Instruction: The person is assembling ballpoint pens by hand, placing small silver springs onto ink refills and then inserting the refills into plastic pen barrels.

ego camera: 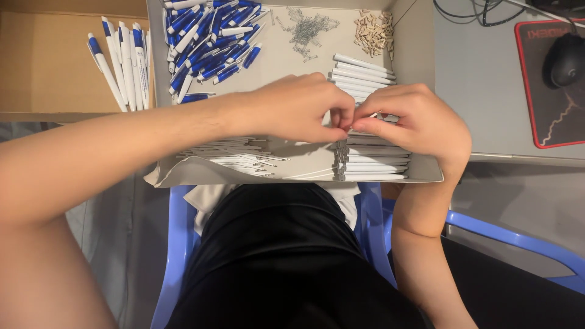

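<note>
- A shallow cardboard tray (420,73) lay over the lap; a grey desk (475,85) stood at three o'clock.
- Both hands, left hand (298,109) and right hand (414,119), pinched one small part (too tiny to identify) at centre.
- One mouse (563,60); pens (207,42) at eleven o'clock were too many to count.

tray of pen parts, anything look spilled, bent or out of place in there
The tray's near-left corner is crumpled and sagging. Otherwise nothing is spilled: blue clips, springs, beige pieces and white barrels sit in separate heaps. Left hand and right hand meet over it.
</note>
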